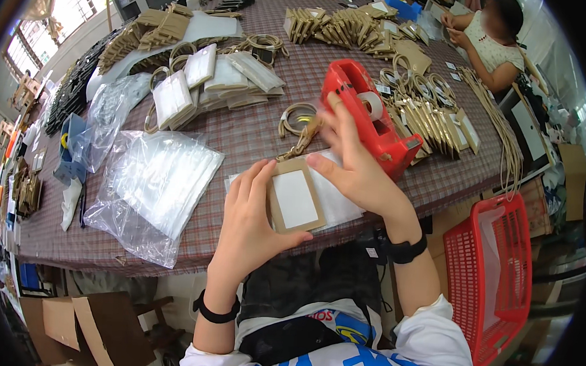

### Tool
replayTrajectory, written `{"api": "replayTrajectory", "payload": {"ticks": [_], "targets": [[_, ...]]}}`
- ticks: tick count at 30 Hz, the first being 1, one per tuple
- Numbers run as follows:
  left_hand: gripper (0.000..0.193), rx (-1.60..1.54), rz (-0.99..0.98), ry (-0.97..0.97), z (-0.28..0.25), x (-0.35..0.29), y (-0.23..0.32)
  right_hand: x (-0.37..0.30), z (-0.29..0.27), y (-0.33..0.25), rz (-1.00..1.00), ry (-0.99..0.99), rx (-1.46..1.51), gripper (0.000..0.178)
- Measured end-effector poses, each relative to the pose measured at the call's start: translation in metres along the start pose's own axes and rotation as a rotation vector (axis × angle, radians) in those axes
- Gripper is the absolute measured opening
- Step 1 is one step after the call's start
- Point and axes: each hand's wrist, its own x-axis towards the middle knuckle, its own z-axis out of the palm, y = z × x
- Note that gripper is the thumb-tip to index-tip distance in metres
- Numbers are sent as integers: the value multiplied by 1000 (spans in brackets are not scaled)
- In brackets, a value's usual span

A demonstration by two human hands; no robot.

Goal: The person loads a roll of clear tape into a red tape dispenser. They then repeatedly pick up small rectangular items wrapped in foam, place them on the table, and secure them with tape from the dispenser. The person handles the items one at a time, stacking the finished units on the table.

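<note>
A flat tan card holder (273, 192) with a white window lies at the table's front edge, on top of a clear plastic sleeve (335, 200). My left hand (248, 204) holds it by the left side, fingers on the upper edge and thumb along the lower edge. A gold-coloured clasp and a coiled tan cord (299, 121) lie just beyond the holder. My right hand (349, 156) is raised over the sleeve, fingers stretched out and smeared by motion. Its fingertips are beside the red tape dispenser (402, 147); whether they touch it I cannot tell.
Clear plastic bags (162, 188) lie to the left. Bagged holders (222, 78) are piled beyond them. More tan holders (343, 28) and cords fill the far right, where another person (499, 48) sits. A red basket (495, 276) stands below the table's right edge.
</note>
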Motion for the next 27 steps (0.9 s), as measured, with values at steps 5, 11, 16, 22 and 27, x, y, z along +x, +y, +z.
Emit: {"api": "replayTrajectory", "payload": {"ticks": [5,11,16,22,27], "targets": [[117,1,-37,34,-3,-5,-2,-15,-8,-50,221,87,101,88],[116,-4,-42,32,-1,-3,1,-64,23,-34,124,185,-466,91],[118,-19,-28,35,-2,-3,0,-55,35,-29,130,184,-429,91],[121,-22,-28,49,-2,-3,-1,-48,37,-31,105,261,-582,92],[121,-32,-22,49,-3,-3,-1,-40,37,-39,66,302,-440,89]]}}
